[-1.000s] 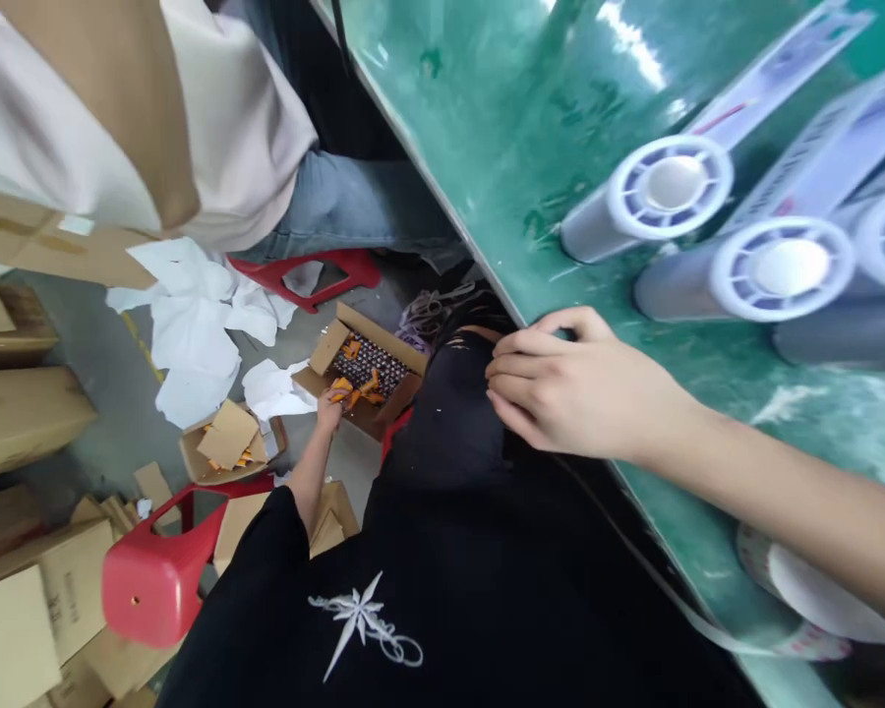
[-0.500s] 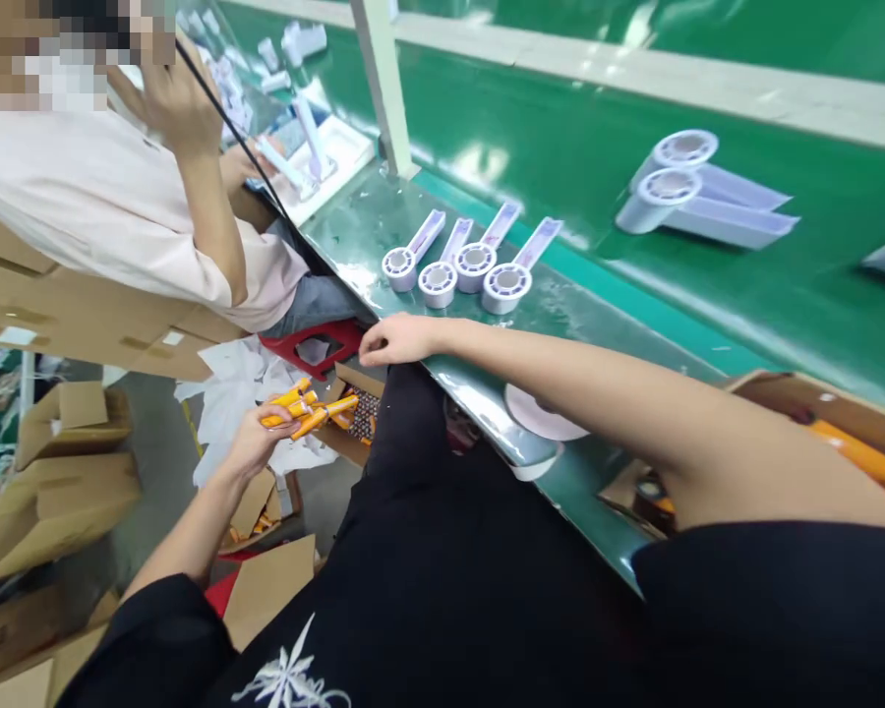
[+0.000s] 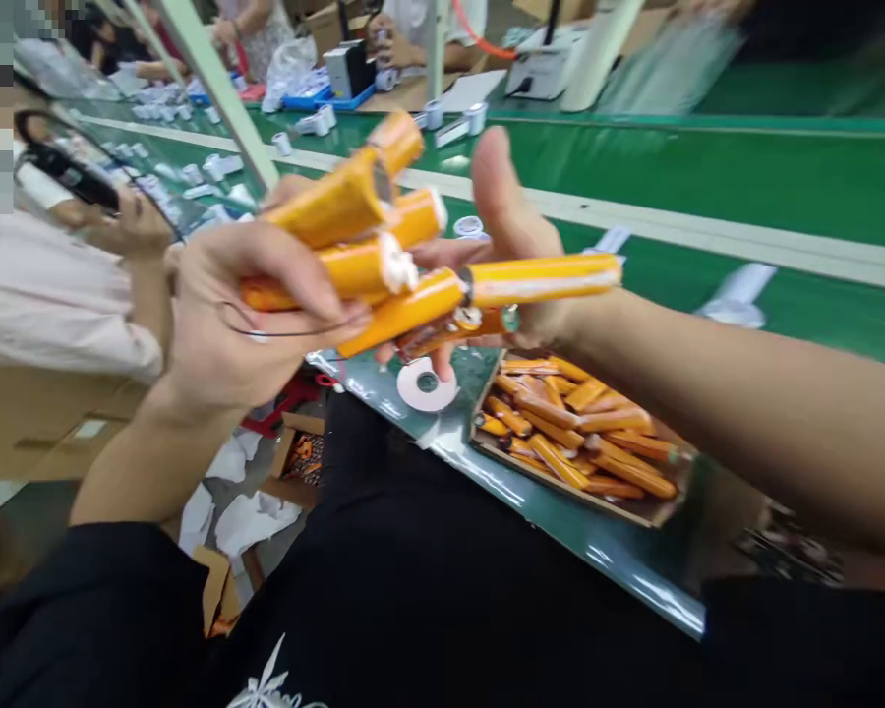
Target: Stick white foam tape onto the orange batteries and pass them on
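Note:
My left hand (image 3: 221, 305) is closed around several orange-wrapped cylindrical battery packs (image 3: 331, 202), held in front of me above the bench edge. A thin dark wire loops by its fingers. My right hand (image 3: 520, 221) is turned palm inward, its thumb raised and spread apart. Another orange battery pack (image 3: 550, 278) lies across its palm, with more packs under it cradled by the fingers. The packs of both hands meet in the middle, and they partly hide the right fingers. Below the right forearm is a shallow cardboard box (image 3: 560, 484) heaped with similar packs.
A white ring-shaped disc (image 3: 411, 393) lies on the green bench (image 3: 597, 556). White-lilac handheld fan housings (image 3: 737, 300) stand beyond on the green conveyor (image 3: 818, 187). A co-worker (image 3: 51, 295) sits at left. Torn white paper (image 3: 255, 521) and cardboard boxes lie on the floor.
My left hand has come up from low at left with the battery packs. The right hand has left the bench edge and meets it. The view has swung up and right, bringing the full box into sight.

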`<state>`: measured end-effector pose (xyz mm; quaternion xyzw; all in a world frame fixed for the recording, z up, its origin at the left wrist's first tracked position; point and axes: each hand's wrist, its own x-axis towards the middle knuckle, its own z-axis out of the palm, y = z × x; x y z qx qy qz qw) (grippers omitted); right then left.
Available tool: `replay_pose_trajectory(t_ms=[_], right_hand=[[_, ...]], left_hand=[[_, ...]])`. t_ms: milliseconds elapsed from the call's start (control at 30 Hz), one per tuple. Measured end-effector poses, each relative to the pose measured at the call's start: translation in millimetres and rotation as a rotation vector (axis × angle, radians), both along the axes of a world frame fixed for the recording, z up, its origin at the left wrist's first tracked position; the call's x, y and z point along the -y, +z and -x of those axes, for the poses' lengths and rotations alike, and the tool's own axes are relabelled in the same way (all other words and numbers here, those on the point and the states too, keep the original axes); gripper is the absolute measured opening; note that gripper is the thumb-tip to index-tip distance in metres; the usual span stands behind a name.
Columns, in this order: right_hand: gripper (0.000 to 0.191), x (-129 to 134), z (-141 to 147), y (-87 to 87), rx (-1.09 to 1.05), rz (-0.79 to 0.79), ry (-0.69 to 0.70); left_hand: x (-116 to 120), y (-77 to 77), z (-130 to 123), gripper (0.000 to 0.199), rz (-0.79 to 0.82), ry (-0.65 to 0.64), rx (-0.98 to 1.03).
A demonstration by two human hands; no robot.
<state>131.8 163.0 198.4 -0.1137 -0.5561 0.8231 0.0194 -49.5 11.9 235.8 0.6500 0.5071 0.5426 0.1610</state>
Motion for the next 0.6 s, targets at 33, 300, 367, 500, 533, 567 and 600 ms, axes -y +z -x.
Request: replay_pose_trajectory(t_ms=[33,300,367,500,533,567,600], right_hand=[[0.102,-0.5,-23.8,1.2,0.043,-0.014,-0.097],[0.075,-4.7,-156.6,-82.7,0.299,-0.674,-0.337],[0.059,-3.9,-176.0,-90.6,0.398,-0.936,-0.231],[0.047,6.4,-190.6,-83.1,0.544,-1.285,-0.171],[0.046,9.6,-190.4,-79.6,0.582,-1.345,-0.191],[0.044,12.9,-189.4,-76.2,0.605,-1.400,-0.216],[0.042,16.4,-187.9,-72.9,0.606,-1.448,-0.240]], left_hand=[[-17.0,-11.4,-13.5,0.032,-0.015,-0.127,0.014],[-89.7,-168.8,-108.9,0.026,-0.009,-0.681,-0.367],[-91.9,-193.2,-118.6,0.034,0.041,-0.782,-0.608],[-86.9,-188.3,-114.2,0.047,0.088,-0.838,-0.811],[-85.1,-181.8,-106.9,0.049,0.091,-0.860,-0.813],[-83.4,-176.4,-96.7,0.048,0.100,-0.881,-0.795],[-81.6,-173.2,-83.6,0.047,0.123,-0.886,-0.761]])
